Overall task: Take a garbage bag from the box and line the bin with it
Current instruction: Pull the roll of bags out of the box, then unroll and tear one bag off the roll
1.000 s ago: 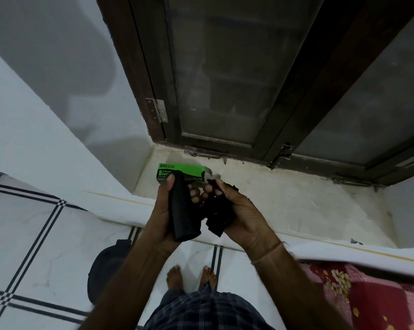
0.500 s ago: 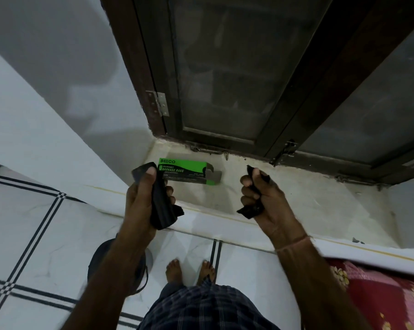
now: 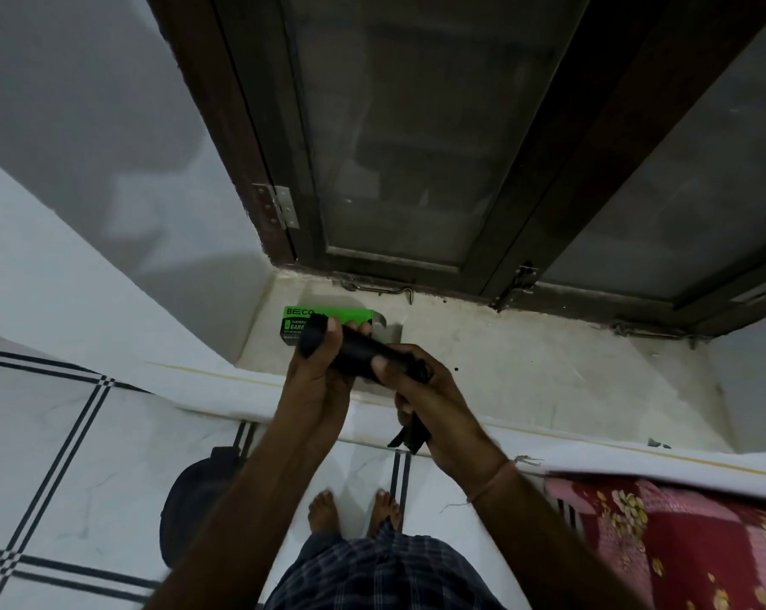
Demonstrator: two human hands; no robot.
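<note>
Head view: at frame centre, left hand (image 3: 317, 380) and right hand (image 3: 434, 402) both clasp a black garbage bag roll (image 3: 357, 350) above the green box (image 3: 324, 324) on the windowsill (image 3: 526, 372); dark bin (image 3: 196, 508) lower left.

on the green box (image 3: 324, 320) that lies on the window ledge i can read the brand "beco" in dark letters along its top edge. below it, on the dark front face, i see the green letters "garb", and then the word is cut off by my left hand (image 3: 317, 374), which is in front of the box. there are more small lines of print above and under this word, but they are too small for me to read.
</note>
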